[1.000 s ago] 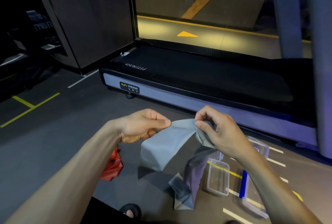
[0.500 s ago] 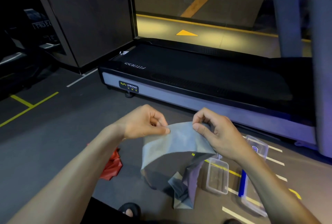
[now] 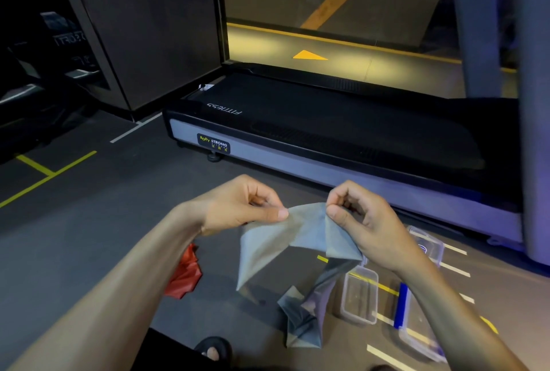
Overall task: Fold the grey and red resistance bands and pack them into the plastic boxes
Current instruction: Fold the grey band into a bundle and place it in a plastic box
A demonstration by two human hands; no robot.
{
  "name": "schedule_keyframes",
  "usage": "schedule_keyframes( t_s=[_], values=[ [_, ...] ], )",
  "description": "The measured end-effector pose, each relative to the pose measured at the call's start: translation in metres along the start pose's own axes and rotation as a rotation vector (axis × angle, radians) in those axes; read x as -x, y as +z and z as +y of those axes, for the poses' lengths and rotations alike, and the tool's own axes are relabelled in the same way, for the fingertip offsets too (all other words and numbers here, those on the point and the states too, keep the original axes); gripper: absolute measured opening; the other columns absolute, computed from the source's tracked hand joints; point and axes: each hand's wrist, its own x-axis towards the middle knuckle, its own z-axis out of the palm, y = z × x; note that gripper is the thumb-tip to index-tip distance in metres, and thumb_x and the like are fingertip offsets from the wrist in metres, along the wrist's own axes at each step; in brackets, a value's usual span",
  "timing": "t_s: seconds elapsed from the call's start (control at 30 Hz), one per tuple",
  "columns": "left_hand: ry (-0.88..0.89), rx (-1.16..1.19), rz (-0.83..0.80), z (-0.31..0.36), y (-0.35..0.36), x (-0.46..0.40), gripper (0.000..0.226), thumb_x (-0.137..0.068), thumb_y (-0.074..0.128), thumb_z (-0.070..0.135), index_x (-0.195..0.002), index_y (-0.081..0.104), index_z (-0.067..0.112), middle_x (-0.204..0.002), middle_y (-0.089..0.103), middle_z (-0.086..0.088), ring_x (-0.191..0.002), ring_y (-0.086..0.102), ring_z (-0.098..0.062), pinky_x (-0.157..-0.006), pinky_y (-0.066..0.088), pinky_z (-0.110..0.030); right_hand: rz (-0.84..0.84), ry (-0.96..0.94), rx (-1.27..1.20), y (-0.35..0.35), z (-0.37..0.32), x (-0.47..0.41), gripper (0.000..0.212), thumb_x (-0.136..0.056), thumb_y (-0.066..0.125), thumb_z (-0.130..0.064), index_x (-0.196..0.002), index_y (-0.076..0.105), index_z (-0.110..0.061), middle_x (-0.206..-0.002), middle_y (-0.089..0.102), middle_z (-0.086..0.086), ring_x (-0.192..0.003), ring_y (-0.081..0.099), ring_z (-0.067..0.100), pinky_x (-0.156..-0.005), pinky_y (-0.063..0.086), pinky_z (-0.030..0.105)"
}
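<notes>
- head view, centre of the frame: the left hand (image 3: 238, 206) pinches one top edge of the thin grey stretchy resistance band (image 3: 285, 239) between thumb and curled fingers.
- just right of it, the right hand (image 3: 363, 221) pinches the band's other top edge, thumb and forefinger closed on the material, the other fingers curled.
- the two hands are near each other, and the band peaks in a short ridge between them.
- from the left hand a flat fold of the band hangs down to a point; from under the right hand a longer tail drops to the floor and lies crumpled at lower centre.
- lower left of centre: the crumpled red resistance band (image 3: 184, 278) lies on the dark grey floor (image 3: 89, 236), partly hidden by the left forearm.
- lower right: a clear rectangular plastic box (image 3: 358, 296) sits open on the floor just beside the grey tail.
- further right, a clear plastic lid with a blue edge (image 3: 401, 305) lies partly behind the right forearm, and another clear plastic box (image 3: 428, 244) shows above the right wrist.
- across the middle: a black treadmill with a silver side rail (image 3: 327, 138) stands behind the hands.
- bottom centre: a foot in a dark sandal (image 3: 212, 349).
</notes>
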Motion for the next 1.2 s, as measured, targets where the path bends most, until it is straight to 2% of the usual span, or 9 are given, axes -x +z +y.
schedule_keyframes(
  t_s=[0.07, 0.13, 0.33, 0.5, 0.6, 0.73, 0.9, 1.1, 1.2],
  values=[
    [-0.031, 0.033, -0.010, 0.002, 0.001, 0.001, 0.023, -0.091, 0.068, 0.031, -0.078, 0.072, 0.012, -0.065, 0.057, 0.000, -0.058, 0.047, -0.007, -0.052, 0.034, -0.018, 0.004, 0.000, 0.004, 0.000, -0.001, 0.000, 0.009, -0.099, 0.064, -0.009, -0.095, 0.061, -0.017, -0.090, 0.062, -0.001, -0.086, 0.060, 0.021, -0.079, 0.049, 0.039],
    [-0.057, 0.042, -0.030, 0.001, 0.002, 0.000, 0.027, -0.095, 0.064, 0.030, -0.070, 0.067, 0.020, -0.060, 0.049, 0.006, -0.054, 0.040, -0.005, -0.048, 0.030, -0.016, 0.007, -0.001, 0.011, -0.001, -0.001, 0.000, 0.009, -0.099, 0.064, -0.009, -0.096, 0.061, -0.017, -0.090, 0.062, -0.002, -0.087, 0.060, 0.022, -0.080, 0.050, 0.041],
    [-0.098, 0.137, -0.025, -0.007, 0.006, -0.005, 0.027, -0.094, 0.060, 0.033, -0.080, 0.065, 0.010, -0.060, 0.056, 0.005, -0.050, 0.045, -0.004, -0.046, 0.026, -0.017, 0.031, -0.007, 0.029, -0.003, -0.002, -0.002, 0.010, -0.099, 0.064, -0.010, -0.095, 0.060, -0.018, -0.090, 0.063, -0.003, -0.087, 0.061, 0.020, -0.080, 0.049, 0.039],
    [-0.147, 0.166, 0.029, -0.011, 0.010, -0.011, 0.032, -0.103, 0.053, 0.018, -0.074, 0.060, 0.006, -0.053, 0.052, 0.010, -0.045, 0.042, 0.001, -0.045, 0.031, -0.012, 0.038, -0.027, 0.060, -0.007, -0.003, -0.003, 0.011, -0.099, 0.064, -0.010, -0.095, 0.061, -0.020, -0.089, 0.063, -0.006, -0.087, 0.061, 0.020, -0.079, 0.049, 0.037],
    [-0.125, 0.142, 0.036, -0.011, 0.009, -0.011, 0.029, -0.100, 0.058, 0.024, -0.083, 0.063, 0.001, -0.059, 0.053, 0.004, -0.051, 0.044, -0.004, -0.048, 0.032, -0.015, 0.027, -0.033, 0.075, -0.007, -0.003, -0.004, 0.011, -0.099, 0.064, -0.011, -0.095, 0.060, -0.021, -0.090, 0.063, -0.006, -0.087, 0.061, 0.020, -0.080, 0.050, 0.037],
    [-0.103, 0.136, 0.032, -0.010, 0.008, -0.010, 0.044, -0.095, 0.063, 0.046, -0.093, 0.070, 0.002, -0.082, 0.061, -0.016, -0.069, 0.047, -0.022, -0.056, 0.030, -0.027, 0.024, -0.027, 0.093, -0.007, -0.001, -0.005, 0.012, -0.099, 0.064, -0.011, -0.094, 0.060, -0.021, -0.090, 0.063, -0.006, -0.088, 0.061, 0.019, -0.080, 0.049, 0.037],
    [-0.037, 0.119, 0.006, -0.010, 0.009, -0.010, 0.016, -0.089, 0.069, 0.027, -0.082, 0.071, 0.013, -0.062, 0.055, 0.006, -0.055, 0.045, -0.004, -0.052, 0.033, -0.016, 0.011, -0.027, 0.099, -0.006, -0.003, -0.003, 0.011, -0.099, 0.064, -0.013, -0.094, 0.059, -0.022, -0.089, 0.063, -0.006, -0.087, 0.061, 0.019, -0.079, 0.049, 0.035],
    [-0.046, 0.122, -0.004, -0.008, 0.009, -0.010, 0.017, -0.092, 0.065, 0.028, -0.085, 0.071, 0.013, -0.064, 0.062, 0.006, -0.057, 0.052, -0.005, -0.052, 0.039, -0.019, 0.016, -0.038, 0.098, -0.007, -0.005, -0.002, 0.011, -0.099, 0.064, -0.012, -0.094, 0.059, -0.021, -0.089, 0.062, -0.007, -0.088, 0.062, 0.020, -0.078, 0.049, 0.034],
    [-0.050, 0.138, -0.007, -0.007, 0.011, -0.011, 0.018, -0.099, 0.060, 0.019, -0.085, 0.067, 0.010, -0.063, 0.059, 0.009, -0.056, 0.050, -0.003, -0.055, 0.039, -0.017, 0.022, -0.026, 0.120, -0.006, -0.006, -0.002, 0.013, -0.099, 0.063, -0.012, -0.094, 0.059, -0.022, -0.089, 0.063, -0.008, -0.088, 0.062, 0.018, -0.077, 0.048, 0.030]
  ],
)
